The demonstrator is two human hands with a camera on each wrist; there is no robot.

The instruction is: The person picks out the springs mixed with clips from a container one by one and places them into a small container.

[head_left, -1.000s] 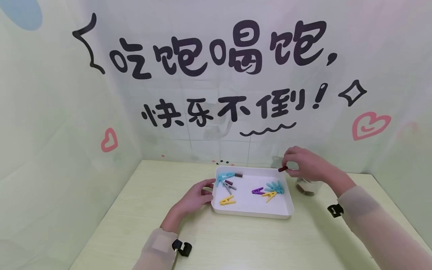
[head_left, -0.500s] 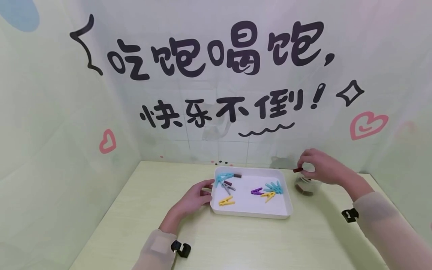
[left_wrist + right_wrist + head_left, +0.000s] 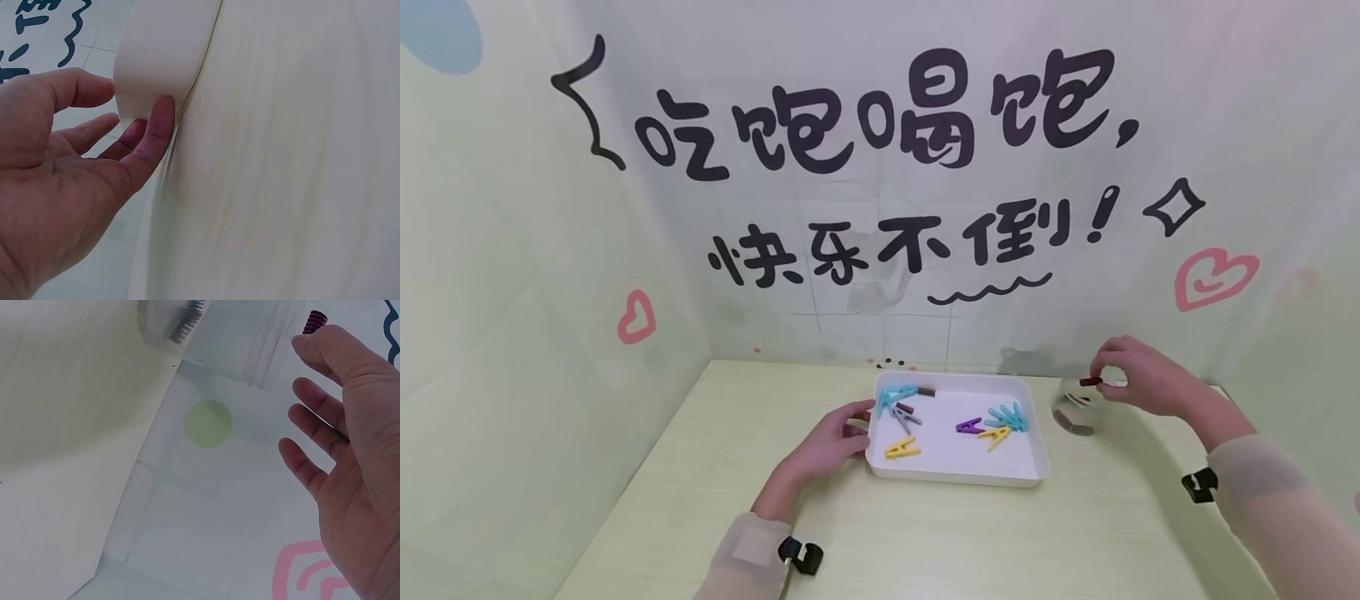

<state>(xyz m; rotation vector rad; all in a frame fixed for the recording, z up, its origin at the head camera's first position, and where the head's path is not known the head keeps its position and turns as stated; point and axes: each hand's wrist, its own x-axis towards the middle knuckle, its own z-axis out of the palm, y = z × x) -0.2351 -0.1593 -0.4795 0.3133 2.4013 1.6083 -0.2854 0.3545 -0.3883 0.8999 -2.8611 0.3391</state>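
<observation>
My right hand (image 3: 1150,379) pinches a small dark red coil spring (image 3: 315,322) between thumb and index finger, the other fingers spread loosely. The spring is just above the mouth of a clear jar (image 3: 1063,398), which has another dark spring (image 3: 187,322) inside. My left hand (image 3: 827,443) rests its fingertips against the left outer wall of a white tray (image 3: 936,460); in the left wrist view the fingers (image 3: 159,131) are loosely extended along that wall. In the tray lie a brown spring (image 3: 927,392) and a dark red spring (image 3: 905,408).
Teal clothespins (image 3: 1007,417), a purple clothespin (image 3: 970,426), yellow clothespins (image 3: 902,448) and a grey clothespin (image 3: 906,418) lie in the tray. The tray and jar stand on a pale wooden table (image 3: 970,542), enclosed by a printed curtain (image 3: 850,333).
My right hand has moved right with the dark red spring, from the tray's back right corner to over the jar. The left hand stays at the tray; the view has shifted slightly.
</observation>
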